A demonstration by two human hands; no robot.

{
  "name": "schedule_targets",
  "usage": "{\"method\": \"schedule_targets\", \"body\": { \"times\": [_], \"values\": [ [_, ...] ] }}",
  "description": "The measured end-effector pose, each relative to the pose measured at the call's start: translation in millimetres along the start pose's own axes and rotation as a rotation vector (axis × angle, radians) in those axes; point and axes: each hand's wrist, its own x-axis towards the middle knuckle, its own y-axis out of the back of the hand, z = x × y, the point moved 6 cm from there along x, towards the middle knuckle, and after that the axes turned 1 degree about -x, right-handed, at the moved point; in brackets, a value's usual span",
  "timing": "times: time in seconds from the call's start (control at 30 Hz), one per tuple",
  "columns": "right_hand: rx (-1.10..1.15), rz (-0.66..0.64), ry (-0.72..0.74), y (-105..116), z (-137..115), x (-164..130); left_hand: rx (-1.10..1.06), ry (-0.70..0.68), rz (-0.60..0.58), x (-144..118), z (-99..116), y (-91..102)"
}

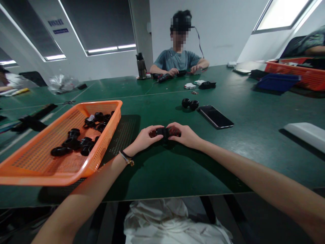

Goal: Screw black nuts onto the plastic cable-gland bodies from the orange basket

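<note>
Both hands meet low over the green table [162, 179], around one small black plastic part [165, 132] with rounded ends. My left hand [147, 136] pinches its left end between thumb and fingers. On the other end, my right hand [186, 135] is closed in the same way. The fingers cover much of the part, so its exact kind is unclear. Similar black round parts [72, 139] lie loose in the orange perforated basket [33, 169] left of my left hand. Farther back, a pair of black round pieces [190, 103] sits beside a dark smartphone [215, 116].
A white box-like object [306, 135] lies at the right. Across the table a co-worker [177, 61] handles a dark item near a bottle [141, 66]. A blue tray [278, 82] and a red basket [304, 73] stand back right; a plastic bag [62, 83] lies back left.
</note>
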Motion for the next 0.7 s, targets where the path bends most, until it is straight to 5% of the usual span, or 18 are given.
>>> {"method": "schedule_targets", "body": {
  "times": [0.7],
  "values": [
    [-0.054, -0.015, -0.027, -1.3, 3.4, 1.0, 0.015, -0.021, 0.000, 0.3, -4.7, -0.5]
  ]
}}
